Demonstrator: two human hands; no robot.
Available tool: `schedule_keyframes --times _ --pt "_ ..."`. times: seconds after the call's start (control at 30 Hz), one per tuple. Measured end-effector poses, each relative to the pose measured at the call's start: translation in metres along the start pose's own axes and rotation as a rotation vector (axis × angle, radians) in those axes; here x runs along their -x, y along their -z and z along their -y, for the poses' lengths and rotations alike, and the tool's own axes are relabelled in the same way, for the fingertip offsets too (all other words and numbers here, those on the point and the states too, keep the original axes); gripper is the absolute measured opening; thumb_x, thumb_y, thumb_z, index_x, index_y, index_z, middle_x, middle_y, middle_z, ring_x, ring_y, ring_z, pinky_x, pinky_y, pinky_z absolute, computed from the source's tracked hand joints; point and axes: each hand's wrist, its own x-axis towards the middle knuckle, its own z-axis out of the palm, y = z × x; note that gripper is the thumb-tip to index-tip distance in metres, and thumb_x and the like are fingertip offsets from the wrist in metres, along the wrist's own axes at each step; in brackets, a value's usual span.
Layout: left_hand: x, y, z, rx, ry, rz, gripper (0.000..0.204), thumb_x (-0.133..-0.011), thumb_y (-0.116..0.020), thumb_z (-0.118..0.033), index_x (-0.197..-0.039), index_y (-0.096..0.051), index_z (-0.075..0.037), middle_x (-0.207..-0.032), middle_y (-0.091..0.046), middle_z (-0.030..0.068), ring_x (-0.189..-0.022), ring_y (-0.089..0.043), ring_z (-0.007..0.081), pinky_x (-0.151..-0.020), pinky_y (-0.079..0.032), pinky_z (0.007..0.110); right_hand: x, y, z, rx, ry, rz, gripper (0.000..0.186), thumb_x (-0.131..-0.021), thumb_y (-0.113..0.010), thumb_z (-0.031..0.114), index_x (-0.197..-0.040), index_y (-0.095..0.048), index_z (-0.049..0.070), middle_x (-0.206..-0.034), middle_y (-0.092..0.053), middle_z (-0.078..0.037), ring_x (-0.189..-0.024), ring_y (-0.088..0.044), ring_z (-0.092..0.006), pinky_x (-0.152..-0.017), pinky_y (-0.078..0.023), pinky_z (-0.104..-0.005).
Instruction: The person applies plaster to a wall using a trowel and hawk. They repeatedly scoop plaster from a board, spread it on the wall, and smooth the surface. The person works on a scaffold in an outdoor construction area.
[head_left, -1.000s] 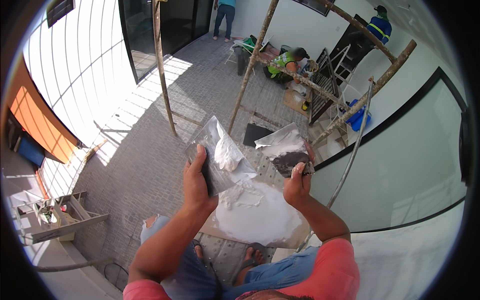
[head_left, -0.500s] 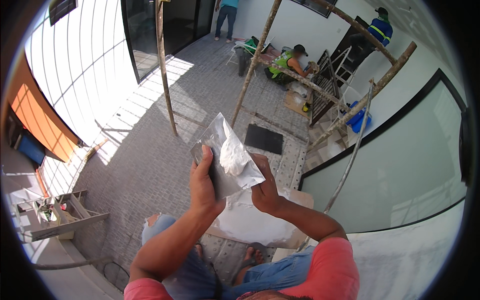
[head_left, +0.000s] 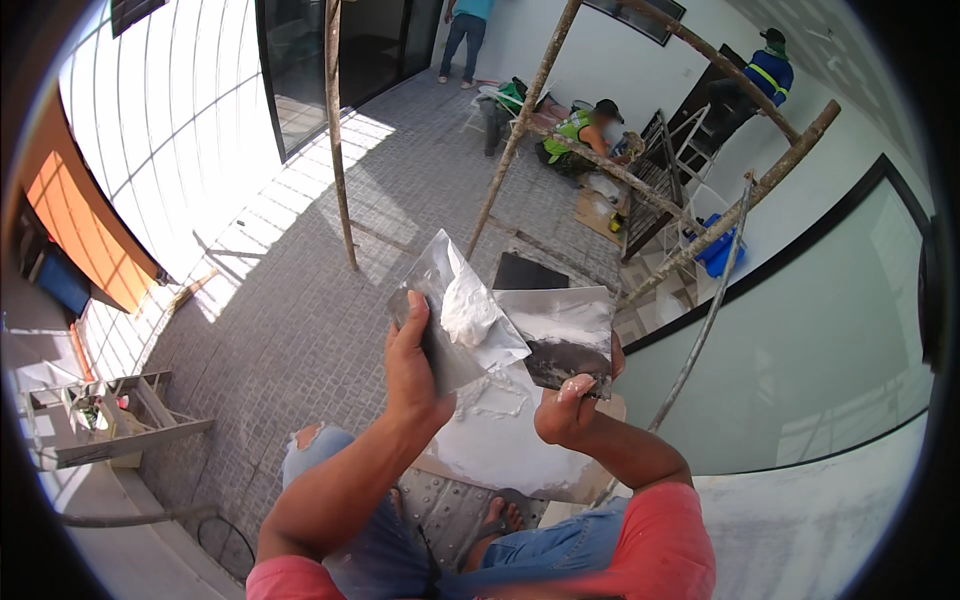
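In my left hand (head_left: 410, 365) is a flat metal plaster blade (head_left: 458, 366), tilted, its grip hidden by my fingers. A thick lump of white putty (head_left: 467, 308) lies on its face. My right hand (head_left: 566, 410) is closed around the dark lower edge of a second wide putty blade (head_left: 560, 312), whose thin metal sheet is smeared with white. The two blades are side by side, their near edges close together; whether they touch I cannot tell. Below them a board (head_left: 490, 445) covered in white putty lies by my feet.
Wooden scaffold poles (head_left: 340, 150) rise ahead, and a thin pole (head_left: 705, 310) slants at my right. A frosted panel (head_left: 800, 330) stands on the right. One co-worker (head_left: 570, 135) crouches, another (head_left: 750, 85) is up by a ladder. A metal stepladder (head_left: 120, 425) lies at the left.
My right hand has shifted to the right and turned, so its blade now shows its broad face beside the left one. My left hand with the putty has barely moved.
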Motion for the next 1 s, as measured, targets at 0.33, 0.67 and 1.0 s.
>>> schedule_keyframes --times 0.33,0.67,1.0 --pt "0.016 -0.008 0.006 -0.022 0.037 0.16 0.038 -0.107 -0.049 -0.037 -0.129 -0.057 -0.006 -0.117 -0.067 0.0066 -0.112 -0.064 0.018 -0.1 -0.051 0.037 -0.007 0.006 -0.003 0.249 0.222 0.023 0.052 -0.108 -0.042 0.033 -0.148 -0.037 0.001 -0.136 -0.048 -0.024 -0.121 -0.052 -0.0384 -0.102 -0.043 -0.0492" --pt "0.014 0.001 -0.004 -0.102 -0.031 0.111 0.039 -0.104 -0.056 -0.036 -0.13 -0.059 -0.006 -0.117 -0.067 0.0045 -0.105 -0.066 0.0137 -0.091 -0.054 0.03 -0.011 0.032 -0.022 0.462 -0.06 0.273 0.049 -0.109 -0.043 0.024 -0.153 -0.035 0.006 -0.13 -0.048 -0.02 -0.112 -0.054 -0.0329 -0.096 -0.045 -0.0433" --pt "0.02 -0.008 0.005 -0.028 0.082 0.149 0.038 -0.107 -0.048 -0.034 -0.133 -0.054 -0.007 -0.119 -0.066 0.0072 -0.108 -0.067 0.0198 -0.098 -0.053 0.039 0.0 0.002 -0.023 0.554 0.012 0.323 0.046 -0.109 -0.042 0.028 -0.148 -0.043 0.003 -0.126 -0.052 -0.018 -0.112 -0.055 -0.0313 -0.094 -0.045 -0.0443"
